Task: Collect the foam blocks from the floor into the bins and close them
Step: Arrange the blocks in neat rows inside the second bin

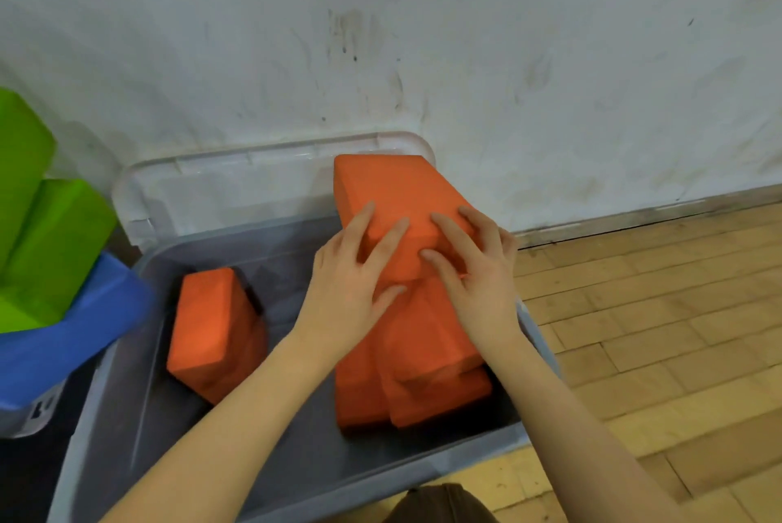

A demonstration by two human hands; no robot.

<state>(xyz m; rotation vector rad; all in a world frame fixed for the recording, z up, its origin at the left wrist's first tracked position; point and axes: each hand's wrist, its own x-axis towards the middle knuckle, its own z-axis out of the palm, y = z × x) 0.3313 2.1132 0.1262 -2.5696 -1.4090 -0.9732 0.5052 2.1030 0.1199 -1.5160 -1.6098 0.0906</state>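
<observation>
View: we look down from head height at our own two bare arms reaching into a storage bin that stands against a scuffed white wall [465, 35].

Grey bin: the grey bin [127, 353] sits open on the floor in front of us, its far edge at the wall.

Lid: a clear lid [203, 184] stands behind the bin, leaning on the wall.

Top orange block: an orange foam block [393, 184] lies tilted on top of the pile at the right side of the bin, its far end raised above the rim.

Left hand: our left hand [351, 281] lies flat on the near end of that block, fingers spread and straight, pressing on it.

Right hand: our right hand [478, 268] rests just beside the left, fingers spread over the block's near right corner.

Pile below: more orange blocks [423, 387] are stacked under our hands inside the bin.

Separate block: another orange block [211, 323] stands tilted at the bin's left side, apart from the pile.

Blue bin: at the left edge, a blue bin [63, 336] holds green foam blocks [46, 234] that stick up above it.

Floor: a wooden floor [656, 332] runs along the right.
</observation>
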